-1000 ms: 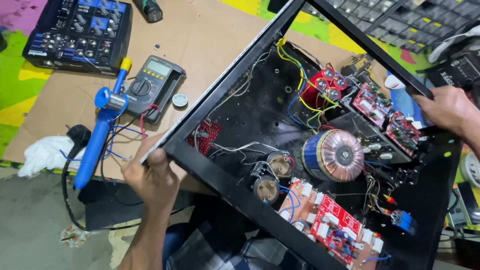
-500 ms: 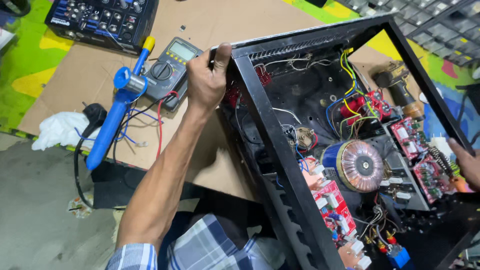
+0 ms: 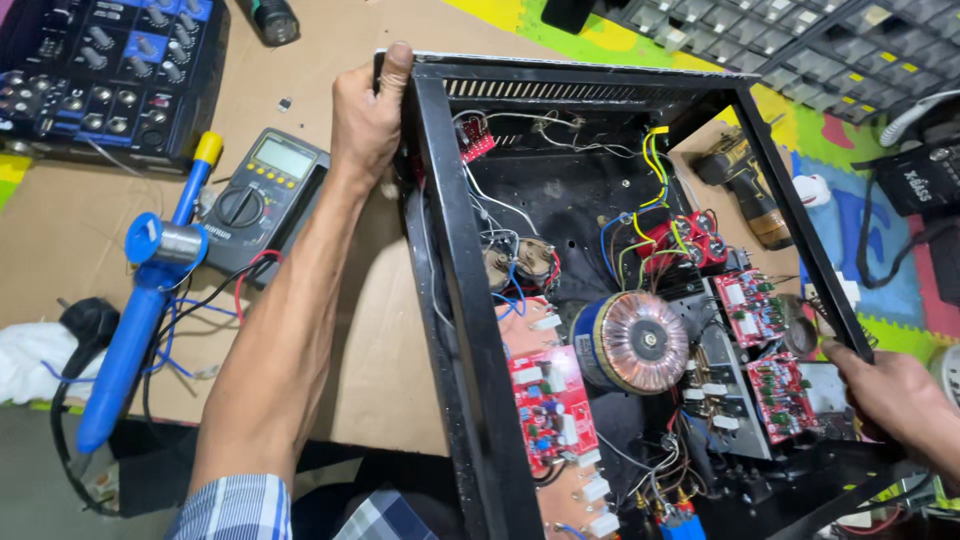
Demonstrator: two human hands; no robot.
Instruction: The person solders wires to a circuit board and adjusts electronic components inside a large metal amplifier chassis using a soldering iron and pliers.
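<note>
Two hands (image 3: 368, 120) (image 3: 893, 398) on one chassis (image 3: 462, 300)

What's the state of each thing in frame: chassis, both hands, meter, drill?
Open black metal amplifier chassis: lid off, boards and wiring exposed, tilted off the cardboard.
Left hand: clamped on the chassis's top-left corner.
Right hand: gripping the chassis's right rail.
Copper-wound toroidal transformer: mounted inside.
Grey digital multimeter: lying flat, display blank, leads attached.
Blue desoldering pump: lying on the cardboard.
Black-and-yellow cordless drill: lying on its side.
</note>
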